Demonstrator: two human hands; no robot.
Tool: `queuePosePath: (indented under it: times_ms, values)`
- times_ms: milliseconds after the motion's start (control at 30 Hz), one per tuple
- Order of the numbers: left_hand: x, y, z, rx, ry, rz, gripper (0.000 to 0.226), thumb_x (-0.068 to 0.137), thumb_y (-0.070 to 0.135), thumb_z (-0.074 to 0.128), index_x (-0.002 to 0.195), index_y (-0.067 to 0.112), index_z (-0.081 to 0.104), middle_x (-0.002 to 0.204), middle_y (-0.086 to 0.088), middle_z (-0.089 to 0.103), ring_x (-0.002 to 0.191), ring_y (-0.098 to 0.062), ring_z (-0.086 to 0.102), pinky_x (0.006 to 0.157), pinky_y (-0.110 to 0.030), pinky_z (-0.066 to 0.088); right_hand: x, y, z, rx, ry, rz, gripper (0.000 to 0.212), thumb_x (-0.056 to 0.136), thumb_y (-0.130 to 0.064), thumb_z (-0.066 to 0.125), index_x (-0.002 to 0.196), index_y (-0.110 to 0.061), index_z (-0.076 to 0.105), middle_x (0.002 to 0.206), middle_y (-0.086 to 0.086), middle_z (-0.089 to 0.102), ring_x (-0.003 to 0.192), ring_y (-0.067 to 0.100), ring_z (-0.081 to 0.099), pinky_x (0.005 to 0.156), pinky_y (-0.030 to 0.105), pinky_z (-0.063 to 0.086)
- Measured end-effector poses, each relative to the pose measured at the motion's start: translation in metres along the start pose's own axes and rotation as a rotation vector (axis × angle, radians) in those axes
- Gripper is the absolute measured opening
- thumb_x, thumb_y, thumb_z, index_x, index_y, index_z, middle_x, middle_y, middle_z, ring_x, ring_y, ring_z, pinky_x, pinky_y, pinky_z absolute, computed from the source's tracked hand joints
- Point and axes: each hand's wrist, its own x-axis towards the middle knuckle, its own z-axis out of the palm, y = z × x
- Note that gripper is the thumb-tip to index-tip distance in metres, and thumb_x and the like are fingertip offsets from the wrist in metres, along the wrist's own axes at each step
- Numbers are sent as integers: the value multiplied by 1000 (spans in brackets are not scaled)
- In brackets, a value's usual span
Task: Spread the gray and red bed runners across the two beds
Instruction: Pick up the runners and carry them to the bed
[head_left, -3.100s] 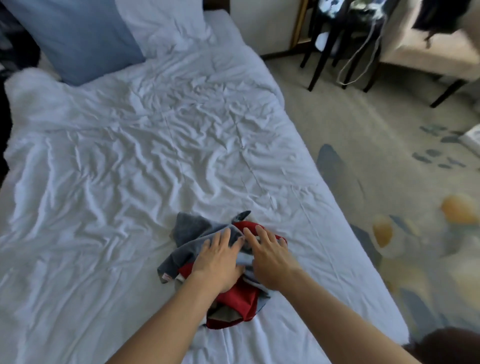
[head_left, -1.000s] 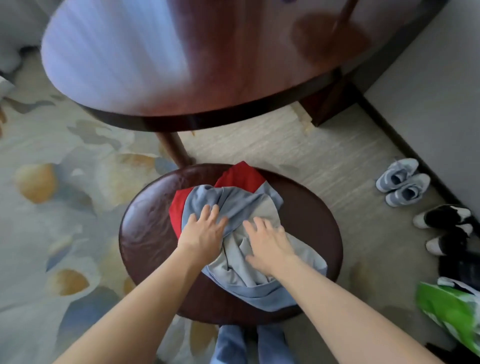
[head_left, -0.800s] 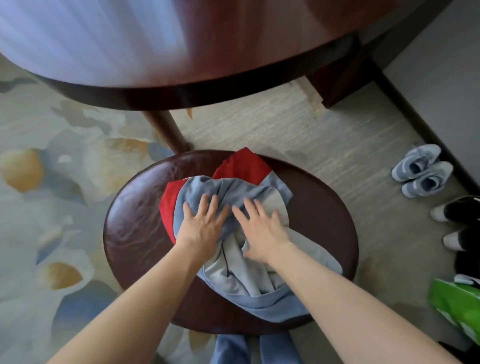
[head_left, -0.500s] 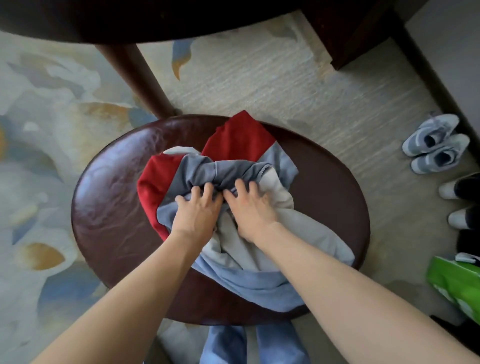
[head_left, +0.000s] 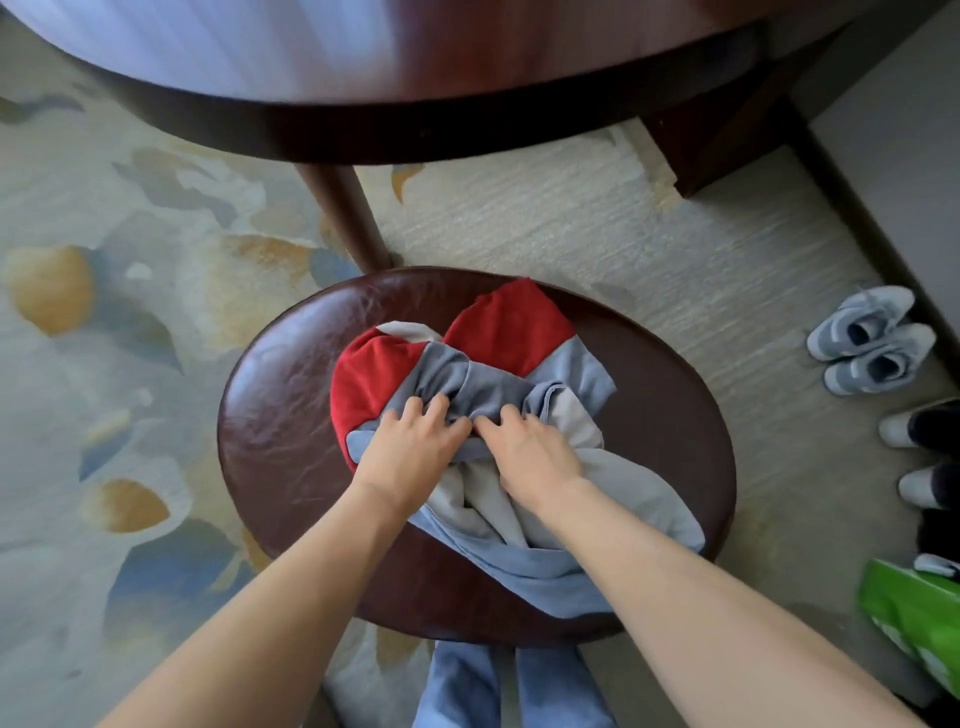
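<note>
A bunched gray and red bed runner lies in a heap on a round dark brown leather stool. Red panels show at the heap's far and left sides, gray folds spill toward me over the stool's near edge. My left hand and my right hand sit side by side on the middle of the heap, fingers curled into a gray fold and gripping it. No bed is in view.
A dark wooden round table stands just beyond the stool, one leg close to the stool's far edge. Patterned carpet covers the floor. Gray sneakers, other shoes and a green bag lie at the right by the wall.
Three seconds ago my hands pressed the bundle on a white bed; now it lies on the stool. In the last second my flat hands curled and gathered the gray fold.
</note>
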Motion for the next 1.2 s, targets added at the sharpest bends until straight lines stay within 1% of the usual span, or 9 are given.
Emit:
queuePosePath:
  times_ms: [200, 267, 333, 467, 567, 700, 933, 1067, 1200]
  values:
    - [-39, -15, -65, 21, 115, -38, 29, 84, 12, 59, 110, 23, 61, 105, -5, 61, 78, -24, 59, 58, -33, 45, -24, -25, -61, 38, 72, -42, 44, 96, -8, 46, 137, -25, 42, 113, 10, 50, 103, 31, 60, 72, 39, 49]
    - [-55, -23, -89, 25, 170, -55, 28, 81, 10, 55, 104, 22, 65, 98, -5, 62, 73, -25, 59, 54, -32, 46, -30, -38, -85, 48, 96, -55, 46, 95, -6, 46, 137, -25, 43, 114, 11, 50, 104, 32, 60, 75, 41, 51]
    - [-73, -28, -110, 27, 196, -90, 36, 80, 12, 42, 107, 22, 64, 102, -6, 62, 76, -26, 60, 56, -33, 43, -39, -54, -108, 54, 126, -67, 46, 94, -5, 47, 136, -24, 44, 114, 11, 51, 103, 32, 60, 77, 42, 53]
    - [-119, -38, -150, 71, 266, -158, 29, 73, 12, 66, 100, 23, 68, 96, -4, 65, 71, -24, 60, 53, -33, 46, -57, -86, -147, 37, 178, -117, 44, 93, -5, 47, 133, -23, 46, 113, 11, 50, 104, 31, 59, 78, 41, 54]
    - [-159, -46, -174, 23, 257, -253, 35, 80, 11, 64, 112, 23, 63, 109, -5, 61, 85, -26, 61, 62, -34, 46, -71, -116, -174, 11, 210, -191, 43, 92, -4, 47, 130, -22, 48, 112, 11, 51, 103, 32, 59, 77, 41, 53]
    - [-221, -52, -193, 13, 297, -475, 35, 87, 10, 57, 119, 25, 56, 116, -5, 56, 96, -27, 58, 66, -33, 41, -90, -164, -204, -42, 227, -337, 38, 90, -3, 49, 123, -21, 51, 110, 12, 52, 102, 33, 59, 76, 42, 52]
    - [-366, -28, -191, -48, 366, -867, 29, 85, 16, 63, 111, 29, 62, 107, 2, 63, 91, -22, 61, 64, -33, 45, -140, -268, -219, -235, 213, -719, 35, 91, -7, 47, 123, -21, 49, 114, 9, 51, 105, 32, 58, 75, 40, 52]
    - [-460, 7, -172, -107, 379, -1134, 33, 97, 16, 37, 123, 29, 52, 120, -2, 56, 106, -26, 57, 75, -36, 46, -196, -340, -210, -314, 215, -963, 36, 92, -9, 47, 126, -22, 49, 114, 8, 51, 105, 31, 59, 71, 40, 50]
    - [-561, 60, -147, -52, 385, -1383, 39, 90, 16, 31, 110, 30, 60, 108, 0, 62, 93, -22, 62, 66, -34, 49, -274, -410, -181, -379, 195, -1205, 44, 90, -10, 48, 132, -24, 47, 115, 7, 51, 106, 30, 59, 71, 40, 52]
